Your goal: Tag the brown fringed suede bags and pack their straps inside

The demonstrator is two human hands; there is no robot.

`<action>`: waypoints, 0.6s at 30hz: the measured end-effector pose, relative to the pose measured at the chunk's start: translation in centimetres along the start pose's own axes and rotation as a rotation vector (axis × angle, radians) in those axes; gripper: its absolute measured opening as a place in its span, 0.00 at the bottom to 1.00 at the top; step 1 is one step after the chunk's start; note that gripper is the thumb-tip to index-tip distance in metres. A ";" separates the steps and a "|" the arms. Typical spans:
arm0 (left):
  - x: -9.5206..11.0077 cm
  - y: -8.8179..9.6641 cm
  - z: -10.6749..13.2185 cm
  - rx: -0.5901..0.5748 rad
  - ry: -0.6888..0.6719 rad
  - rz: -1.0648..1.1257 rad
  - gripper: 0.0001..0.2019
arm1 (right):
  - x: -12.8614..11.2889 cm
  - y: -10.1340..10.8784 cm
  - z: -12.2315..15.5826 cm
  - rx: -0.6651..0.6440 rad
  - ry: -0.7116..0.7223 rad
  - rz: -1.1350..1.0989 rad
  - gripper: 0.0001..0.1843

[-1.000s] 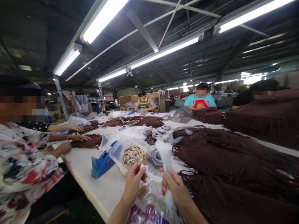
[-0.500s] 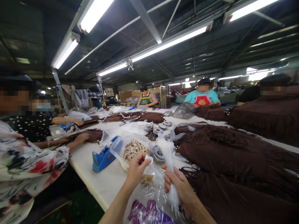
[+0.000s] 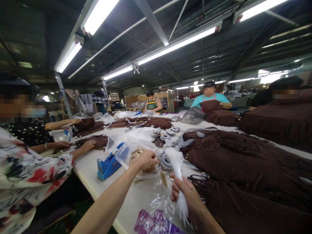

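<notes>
My left hand [image 3: 147,159] reaches forward into a clear plastic bag [image 3: 126,152] of beige cords [image 3: 136,153], fingers curled over its contents; what they pinch is hidden. My right hand [image 3: 186,193] is closed around a bunch of thin white plastic strips [image 3: 177,169] that stands up from the fist and hangs below it. Crinkled clear plastic [image 3: 162,201] lies on the white table [image 3: 90,169] between my arms, with a purple bag [image 3: 156,224] at the near edge.
A blue tape dispenser [image 3: 107,164] sits left of the bag. Brown fringed garments [image 3: 243,169] cover the table's right side. Grey cord coils [image 3: 168,134] lie farther back. A person in a floral top [image 3: 29,175] works close on my left; other people stand at the far end.
My left hand has left the spot beside my right hand and stretched forward into the bag of beige cords. My right hand keeps its grip on the white strips.
</notes>
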State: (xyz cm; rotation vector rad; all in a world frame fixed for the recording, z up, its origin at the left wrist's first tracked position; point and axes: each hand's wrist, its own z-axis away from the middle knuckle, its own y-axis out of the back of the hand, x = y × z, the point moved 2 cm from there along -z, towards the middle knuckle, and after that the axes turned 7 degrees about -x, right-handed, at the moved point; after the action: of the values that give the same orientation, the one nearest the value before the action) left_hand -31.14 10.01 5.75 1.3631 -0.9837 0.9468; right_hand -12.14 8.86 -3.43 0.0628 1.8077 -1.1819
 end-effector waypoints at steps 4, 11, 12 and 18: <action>0.2 0.0 -0.9 -0.021 -0.001 -0.021 0.14 | 0.2 0.3 -0.2 0.001 0.015 -0.016 0.30; 1.2 1.5 -1.5 0.084 -0.028 0.097 0.18 | 0.0 0.8 -0.6 0.022 0.030 -0.044 0.31; 1.3 1.7 -1.5 0.096 -0.030 0.114 0.19 | 0.0 0.9 -0.6 0.017 0.032 -0.042 0.31; 2.2 0.3 -1.0 0.064 -0.062 0.254 0.24 | -0.1 0.8 -0.8 0.027 0.077 -0.029 0.30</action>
State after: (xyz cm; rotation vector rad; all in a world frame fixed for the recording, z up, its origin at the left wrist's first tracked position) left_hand -30.68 10.98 7.93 1.3478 -1.2033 1.1390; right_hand -12.21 9.91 -3.81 0.0993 1.8647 -1.2396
